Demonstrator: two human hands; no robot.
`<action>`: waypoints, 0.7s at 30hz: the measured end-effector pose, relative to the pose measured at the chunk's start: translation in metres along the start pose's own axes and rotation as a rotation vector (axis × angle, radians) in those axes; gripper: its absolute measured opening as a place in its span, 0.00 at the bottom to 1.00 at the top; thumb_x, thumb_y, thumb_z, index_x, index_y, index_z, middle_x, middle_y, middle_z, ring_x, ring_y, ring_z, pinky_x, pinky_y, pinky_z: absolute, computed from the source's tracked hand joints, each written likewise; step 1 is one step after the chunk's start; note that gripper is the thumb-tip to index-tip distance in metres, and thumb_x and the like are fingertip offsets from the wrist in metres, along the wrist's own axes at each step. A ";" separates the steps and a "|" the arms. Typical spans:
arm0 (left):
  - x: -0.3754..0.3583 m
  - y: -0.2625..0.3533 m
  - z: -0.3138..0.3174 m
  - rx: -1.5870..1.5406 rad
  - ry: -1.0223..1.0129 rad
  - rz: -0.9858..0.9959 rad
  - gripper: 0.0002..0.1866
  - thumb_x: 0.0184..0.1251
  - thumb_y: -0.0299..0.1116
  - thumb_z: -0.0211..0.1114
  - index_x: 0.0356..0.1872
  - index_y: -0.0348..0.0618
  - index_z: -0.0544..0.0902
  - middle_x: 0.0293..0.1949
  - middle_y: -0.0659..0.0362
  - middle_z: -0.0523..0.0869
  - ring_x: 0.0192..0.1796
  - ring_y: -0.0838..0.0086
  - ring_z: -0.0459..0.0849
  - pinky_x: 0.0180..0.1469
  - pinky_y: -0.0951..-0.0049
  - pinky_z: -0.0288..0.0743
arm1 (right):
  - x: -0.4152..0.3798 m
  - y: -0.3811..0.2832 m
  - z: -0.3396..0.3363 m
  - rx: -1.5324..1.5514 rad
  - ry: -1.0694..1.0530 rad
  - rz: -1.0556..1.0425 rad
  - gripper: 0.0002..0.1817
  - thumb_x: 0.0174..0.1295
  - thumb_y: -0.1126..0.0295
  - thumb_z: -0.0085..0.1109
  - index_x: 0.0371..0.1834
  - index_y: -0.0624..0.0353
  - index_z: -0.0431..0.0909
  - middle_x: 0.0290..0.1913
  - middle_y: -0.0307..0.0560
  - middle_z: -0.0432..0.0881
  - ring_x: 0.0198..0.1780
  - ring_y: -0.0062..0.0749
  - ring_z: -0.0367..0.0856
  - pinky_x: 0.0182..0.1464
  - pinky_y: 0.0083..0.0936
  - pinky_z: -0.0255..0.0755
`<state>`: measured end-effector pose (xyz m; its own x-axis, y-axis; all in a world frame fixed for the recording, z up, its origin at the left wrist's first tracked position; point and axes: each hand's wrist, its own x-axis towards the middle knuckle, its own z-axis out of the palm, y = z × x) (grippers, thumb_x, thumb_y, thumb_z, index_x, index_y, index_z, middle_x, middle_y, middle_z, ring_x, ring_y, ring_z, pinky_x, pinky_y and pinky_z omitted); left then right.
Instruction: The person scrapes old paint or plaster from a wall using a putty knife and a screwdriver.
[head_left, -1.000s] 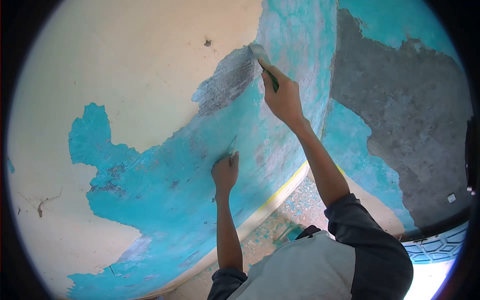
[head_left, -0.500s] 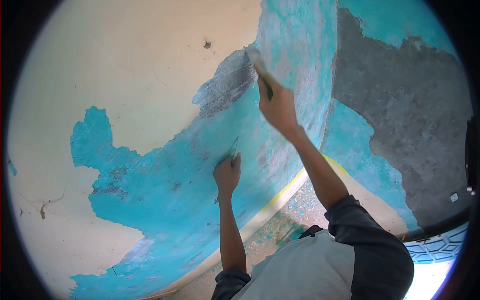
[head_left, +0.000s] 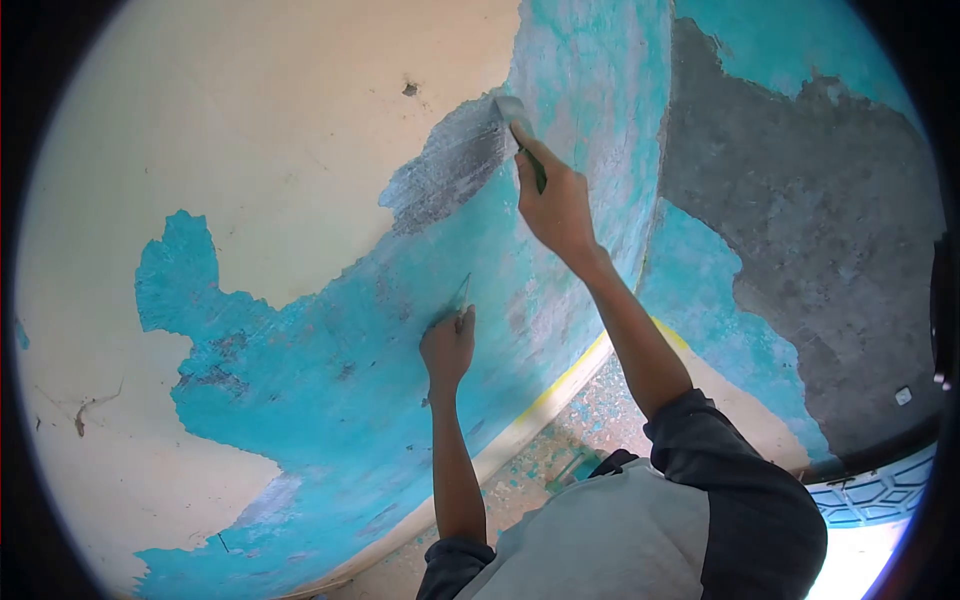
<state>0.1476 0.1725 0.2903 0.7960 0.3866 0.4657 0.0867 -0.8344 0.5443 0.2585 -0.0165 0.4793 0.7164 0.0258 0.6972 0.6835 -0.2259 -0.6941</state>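
My right hand [head_left: 562, 208] is wrapped round the dark green handle of a scraper [head_left: 511, 109]. Its flat metal blade lies at the top end of a bare grey patch [head_left: 445, 170], beside the cream paint edge. Lower and to the left, my left hand [head_left: 447, 350] is closed on a second tool with a thin pointed blade [head_left: 463, 291], probably another scraper seen nearly edge-on. That blade points up over the turquoise part of the wall [head_left: 370, 310]; its handle is hidden in my fist.
Cream paint [head_left: 300, 130] with ragged edges covers the wall's left side. The adjoining wall at right has a large grey patch [head_left: 800, 210]. Paint flakes lie on the floor [head_left: 610, 410] near a green object [head_left: 572, 470]. A blue patterned tub [head_left: 880, 495] stands at lower right.
The right-hand scraper's blade, blurred before, now shows sharply at nearly the same spot. The left-hand blade has turned slightly and shows a little wider. The whole view has shifted slightly.
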 end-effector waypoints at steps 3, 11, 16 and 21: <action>0.002 0.000 -0.002 0.008 0.020 0.020 0.26 0.76 0.49 0.65 0.20 0.40 0.80 0.16 0.50 0.78 0.20 0.51 0.79 0.27 0.53 0.70 | -0.020 0.014 0.012 0.064 -0.006 -0.065 0.22 0.77 0.71 0.56 0.72 0.52 0.79 0.29 0.58 0.82 0.25 0.23 0.70 0.33 0.28 0.72; -0.001 0.000 -0.002 0.006 -0.004 0.003 0.26 0.75 0.49 0.65 0.20 0.40 0.80 0.16 0.50 0.78 0.19 0.52 0.78 0.27 0.54 0.70 | 0.001 0.009 -0.003 0.016 -0.009 -0.019 0.21 0.77 0.70 0.56 0.72 0.51 0.79 0.30 0.63 0.80 0.26 0.24 0.71 0.35 0.27 0.73; 0.001 -0.007 0.000 0.004 -0.007 0.021 0.27 0.76 0.50 0.64 0.20 0.40 0.79 0.16 0.49 0.78 0.19 0.51 0.78 0.27 0.54 0.69 | 0.032 0.004 -0.006 -0.017 0.039 -0.045 0.21 0.77 0.69 0.56 0.72 0.50 0.79 0.32 0.66 0.81 0.25 0.30 0.74 0.35 0.31 0.74; -0.001 -0.003 0.000 0.015 0.001 0.021 0.27 0.76 0.50 0.64 0.20 0.40 0.79 0.16 0.49 0.78 0.19 0.51 0.78 0.27 0.53 0.69 | 0.013 0.010 -0.008 -0.019 -0.013 -0.051 0.23 0.75 0.73 0.55 0.73 0.55 0.77 0.35 0.67 0.86 0.28 0.60 0.84 0.32 0.39 0.74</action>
<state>0.1462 0.1749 0.2885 0.7972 0.3691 0.4778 0.0786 -0.8481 0.5240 0.2734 -0.0263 0.4827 0.6823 0.0503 0.7294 0.7167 -0.2429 -0.6537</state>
